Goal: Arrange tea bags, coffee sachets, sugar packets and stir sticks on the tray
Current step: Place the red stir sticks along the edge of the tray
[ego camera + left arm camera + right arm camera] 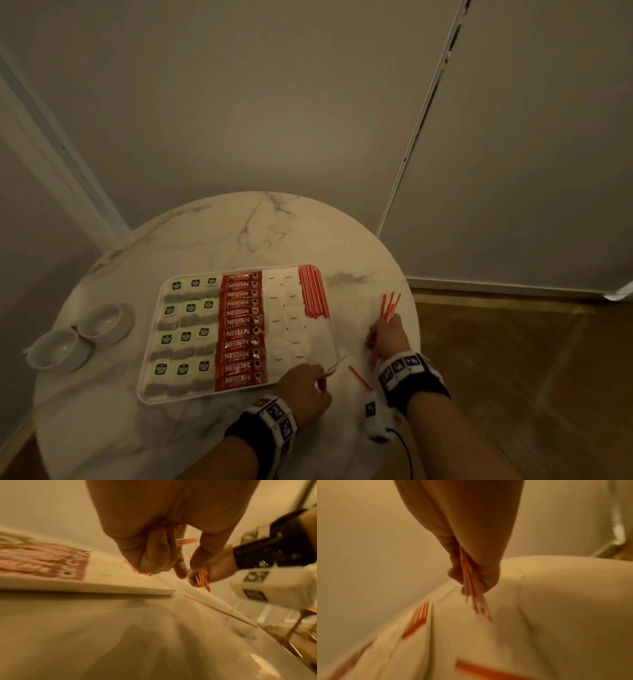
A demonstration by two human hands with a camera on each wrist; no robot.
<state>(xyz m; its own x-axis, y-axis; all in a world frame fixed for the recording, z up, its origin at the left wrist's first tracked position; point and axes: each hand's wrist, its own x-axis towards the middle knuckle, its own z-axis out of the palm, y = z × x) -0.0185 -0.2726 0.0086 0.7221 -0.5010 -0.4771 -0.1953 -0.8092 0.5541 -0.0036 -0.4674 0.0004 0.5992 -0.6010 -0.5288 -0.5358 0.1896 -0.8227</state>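
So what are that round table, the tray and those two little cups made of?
Table: looks like polished marble or a marble-look top, white with grey veins. Tray: probably white plastic, smooth, thin raised rim. Cups: likely glazed white ceramic, judging by their sheen.

A right hand [464, 536] reaches down over the pale surface [556, 601], its fingers [488, 573] closed round a small bundle of orange stir sticks [476, 601] whose ends fan out below the grip. The view is badly blurred. To the left of the bundle and lower in the frame, a row of orange stir sticks [418, 620] lies side by side against the tray's pale rim [430, 616]. Below the bundle, near the bottom edge, an orange strip [488, 670] lies across the surface; whether it is a stick or a packet cannot be told.
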